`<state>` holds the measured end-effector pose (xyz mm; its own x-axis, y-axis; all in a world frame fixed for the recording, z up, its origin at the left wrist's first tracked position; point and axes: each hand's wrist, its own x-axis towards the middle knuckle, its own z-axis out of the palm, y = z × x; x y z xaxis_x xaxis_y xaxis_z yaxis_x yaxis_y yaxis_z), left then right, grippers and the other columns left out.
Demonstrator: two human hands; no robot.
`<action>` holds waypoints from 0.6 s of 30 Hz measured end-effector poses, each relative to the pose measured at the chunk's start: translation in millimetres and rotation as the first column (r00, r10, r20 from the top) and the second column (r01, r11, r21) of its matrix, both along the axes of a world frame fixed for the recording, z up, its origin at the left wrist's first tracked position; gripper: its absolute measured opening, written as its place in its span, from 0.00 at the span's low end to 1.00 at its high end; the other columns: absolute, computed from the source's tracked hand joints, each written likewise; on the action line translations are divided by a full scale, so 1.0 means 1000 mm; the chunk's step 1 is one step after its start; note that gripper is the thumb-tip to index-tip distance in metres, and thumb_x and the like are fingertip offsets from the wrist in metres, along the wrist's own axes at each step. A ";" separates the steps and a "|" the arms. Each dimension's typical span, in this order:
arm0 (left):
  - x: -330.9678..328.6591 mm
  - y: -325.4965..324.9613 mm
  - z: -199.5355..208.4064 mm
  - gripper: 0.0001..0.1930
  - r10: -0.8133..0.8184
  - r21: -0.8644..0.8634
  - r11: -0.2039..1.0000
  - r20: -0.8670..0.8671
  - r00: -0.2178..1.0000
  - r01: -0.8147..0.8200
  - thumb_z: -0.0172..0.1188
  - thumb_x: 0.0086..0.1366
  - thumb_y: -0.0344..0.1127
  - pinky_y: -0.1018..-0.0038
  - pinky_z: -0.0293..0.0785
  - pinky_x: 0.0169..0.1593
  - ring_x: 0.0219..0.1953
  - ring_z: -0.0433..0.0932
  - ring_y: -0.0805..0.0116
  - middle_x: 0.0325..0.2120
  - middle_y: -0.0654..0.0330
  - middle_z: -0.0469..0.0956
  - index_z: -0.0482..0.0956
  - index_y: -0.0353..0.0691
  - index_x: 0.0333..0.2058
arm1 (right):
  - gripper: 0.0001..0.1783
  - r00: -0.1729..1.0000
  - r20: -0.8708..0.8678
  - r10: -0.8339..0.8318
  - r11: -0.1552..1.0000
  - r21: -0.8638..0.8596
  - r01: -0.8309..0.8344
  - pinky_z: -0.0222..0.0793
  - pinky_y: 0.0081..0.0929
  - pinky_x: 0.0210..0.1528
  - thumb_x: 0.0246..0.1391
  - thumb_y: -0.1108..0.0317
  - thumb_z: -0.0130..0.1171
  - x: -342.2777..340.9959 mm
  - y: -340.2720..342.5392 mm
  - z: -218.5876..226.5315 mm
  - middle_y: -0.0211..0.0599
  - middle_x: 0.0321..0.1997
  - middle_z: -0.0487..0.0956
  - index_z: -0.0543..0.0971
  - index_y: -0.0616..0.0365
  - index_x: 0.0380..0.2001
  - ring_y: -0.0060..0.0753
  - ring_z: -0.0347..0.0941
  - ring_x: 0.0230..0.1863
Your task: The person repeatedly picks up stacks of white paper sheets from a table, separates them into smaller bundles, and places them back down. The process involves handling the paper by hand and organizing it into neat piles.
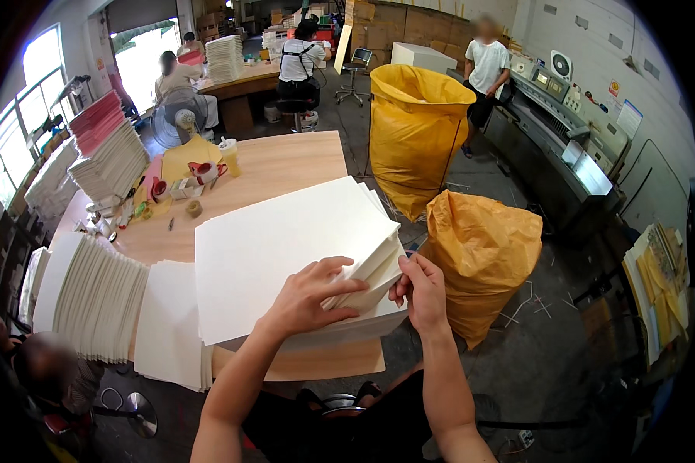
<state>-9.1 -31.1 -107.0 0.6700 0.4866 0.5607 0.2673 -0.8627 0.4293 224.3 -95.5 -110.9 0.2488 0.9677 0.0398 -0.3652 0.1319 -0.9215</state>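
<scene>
A large stack of white paper sheets (pixel 278 247) lies in front of me on the wooden table, its upper sheets bent up and fanned at the right corner. Over that bent corner is my left hand (pixel 309 293), fingers spread and curved, touching the paper without closing round it. My right hand (pixel 422 292) pinches the edge of the fanned sheets (pixel 378 266) between thumb and fingers at the stack's right side. Part of the pinched edge is hidden by the fingers. Left of the stack lies a lower pile of white sheets (pixel 170 324).
The wooden table (pixel 286 158) also bears a fanned white stack (pixel 93 297), tape rolls (pixel 202 171), a drink cup (pixel 230 157) and a tall red-and-white pile (pixel 108 143). Yellow sacks (pixel 417 139) stand right. Several people work around; one sits close at lower left.
</scene>
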 end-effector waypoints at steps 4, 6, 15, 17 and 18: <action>-0.002 0.002 -0.002 0.25 0.000 -0.118 0.993 0.029 1.000 0.004 0.83 0.51 0.36 0.61 0.85 0.56 0.54 0.85 0.53 0.58 0.56 0.80 0.89 0.57 0.51 | 0.18 0.821 0.444 -0.358 0.934 0.162 0.320 0.67 0.25 0.27 0.72 0.62 0.59 0.000 -0.018 -0.016 0.30 0.23 0.75 0.72 0.53 0.25 0.27 0.77 0.26; -0.002 0.000 -0.001 0.26 0.006 -0.131 0.991 0.029 1.000 -0.002 0.82 0.52 0.36 0.61 0.85 0.56 0.54 0.84 0.53 0.59 0.57 0.80 0.89 0.57 0.51 | 0.15 0.365 0.675 -0.642 0.753 0.464 0.466 0.75 0.33 0.38 0.68 0.60 0.62 -0.009 -0.035 -0.024 0.35 0.28 0.78 0.76 0.56 0.29 0.37 0.81 0.34; 0.003 -0.020 -0.002 0.35 0.065 0.296 0.955 -0.334 0.941 0.039 0.75 0.60 0.41 0.52 0.74 0.67 0.62 0.78 0.47 0.68 0.50 0.73 0.77 0.61 0.67 | 0.27 0.131 0.987 -0.092 0.965 0.121 -0.232 0.37 0.65 0.80 0.56 0.49 0.68 -0.018 -0.038 -0.061 0.49 0.69 0.75 0.86 0.46 0.57 0.57 0.59 0.77; -0.008 -0.028 -0.003 0.38 0.154 0.325 0.946 -0.410 0.899 -0.013 0.70 0.64 0.40 0.49 0.67 0.73 0.67 0.74 0.43 0.71 0.47 0.70 0.70 0.60 0.73 | 0.28 0.160 0.983 -0.090 0.970 0.123 -0.210 0.37 0.63 0.80 0.58 0.46 0.68 -0.020 -0.037 -0.060 0.51 0.70 0.75 0.86 0.46 0.57 0.59 0.56 0.79; -0.015 -0.031 -0.011 0.38 0.255 0.370 0.923 -0.374 0.892 -0.109 0.69 0.62 0.37 0.47 0.65 0.74 0.68 0.73 0.44 0.71 0.48 0.70 0.71 0.58 0.72 | 0.28 0.163 0.982 -0.092 0.972 0.124 -0.199 0.37 0.63 0.80 0.59 0.45 0.68 -0.020 -0.038 -0.058 0.51 0.70 0.74 0.86 0.46 0.58 0.59 0.56 0.79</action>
